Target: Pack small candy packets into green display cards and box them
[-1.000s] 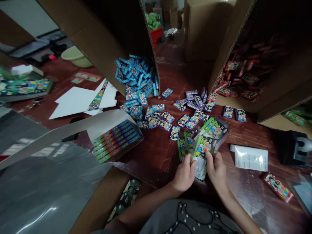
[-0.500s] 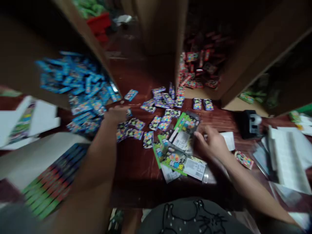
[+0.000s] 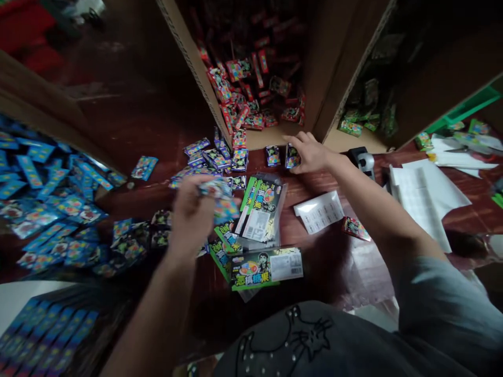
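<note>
My left hand [image 3: 192, 214], smeared by motion, is closed on a few small blue candy packets [image 3: 222, 196] above the middle of the table. Under and beside it lie printed clear bags with green edges [image 3: 259, 209] and one more bag [image 3: 267, 267] nearer my body. At the front of the cardboard box, my right hand [image 3: 310, 153] has its fingers around a small purple candy packet [image 3: 292, 156] on the table. Another purple packet [image 3: 272, 155] lies just left of it. A loose heap of purple packets [image 3: 212, 157] sits farther left.
Blue packets [image 3: 70, 209] spread across the left side. Red packets [image 3: 251, 99] fill an open cardboard box [image 3: 334, 68]; green packets [image 3: 353, 125] lie in another. To the right are a label sheet [image 3: 320, 212], a red packet [image 3: 356, 229], a black tape dispenser [image 3: 361, 159] and white papers [image 3: 420, 193].
My left hand has come away from the blue pile with blue packets in it. My right hand has left the printed bags and reached forward to a purple packet. The view has turned right.
</note>
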Tool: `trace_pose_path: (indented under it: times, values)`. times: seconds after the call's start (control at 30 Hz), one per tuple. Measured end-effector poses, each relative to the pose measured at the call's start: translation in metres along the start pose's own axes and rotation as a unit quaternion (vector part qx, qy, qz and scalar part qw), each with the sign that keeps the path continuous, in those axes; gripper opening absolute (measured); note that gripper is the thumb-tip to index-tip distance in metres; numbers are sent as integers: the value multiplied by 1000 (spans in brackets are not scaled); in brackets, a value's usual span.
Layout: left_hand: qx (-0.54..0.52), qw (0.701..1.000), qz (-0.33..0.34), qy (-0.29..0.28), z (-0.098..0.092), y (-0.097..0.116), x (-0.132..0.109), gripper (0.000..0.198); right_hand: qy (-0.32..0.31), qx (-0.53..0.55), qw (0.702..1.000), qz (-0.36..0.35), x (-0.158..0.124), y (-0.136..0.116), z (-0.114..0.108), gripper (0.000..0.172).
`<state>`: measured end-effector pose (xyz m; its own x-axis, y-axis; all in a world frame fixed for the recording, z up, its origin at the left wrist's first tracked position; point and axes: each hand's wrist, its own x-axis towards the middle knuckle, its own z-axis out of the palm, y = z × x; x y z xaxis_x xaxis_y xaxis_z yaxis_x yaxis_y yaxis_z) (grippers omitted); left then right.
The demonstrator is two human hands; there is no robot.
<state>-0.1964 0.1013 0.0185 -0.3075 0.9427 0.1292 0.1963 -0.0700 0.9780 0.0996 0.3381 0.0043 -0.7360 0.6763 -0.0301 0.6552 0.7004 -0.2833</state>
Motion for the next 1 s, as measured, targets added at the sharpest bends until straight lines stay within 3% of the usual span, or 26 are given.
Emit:
trace_pose_path:
  times: [0.1,0.2,0.3,0.4,0.47,0.53,0.63,0.77,0.87,1.0]
  values:
    - [-28,990,-77,-111,84,3,-54,28,82,151,982,-73,-94,-27,-2,99]
    - [-97,962,-156,-204,142,-6,-99,36,79,324,941,-53,-205,-55,17,88]
    - [-100,944,-165,-269,175,-19,-129,39,47,398,916,14,-299,-74,53,84]
    - [43,948,-19,-316,185,-23,-142,44,56,314,946,55,-358,-75,83,92]
    - [172,912,127,-349,185,-18,-141,66,76,238,966,61,-377,-71,93,105]
    - [271,846,230,-397,183,-12,-137,93,90,195,975,57,-383,-66,98,117]
    - [356,772,271,-451,186,-6,-131,103,90,174,980,43,-375,-62,100,118]
    - [407,772,248,-421,197,-4,-136,94,107,175,978,40,-362,-67,99,106]
    - [423,783,233,-392,202,-5,-146,91,127,246,959,54,-362,-76,92,109]
    - [427,779,234,-396,202,-7,-154,86,114,336,935,6,-363,-86,87,103]
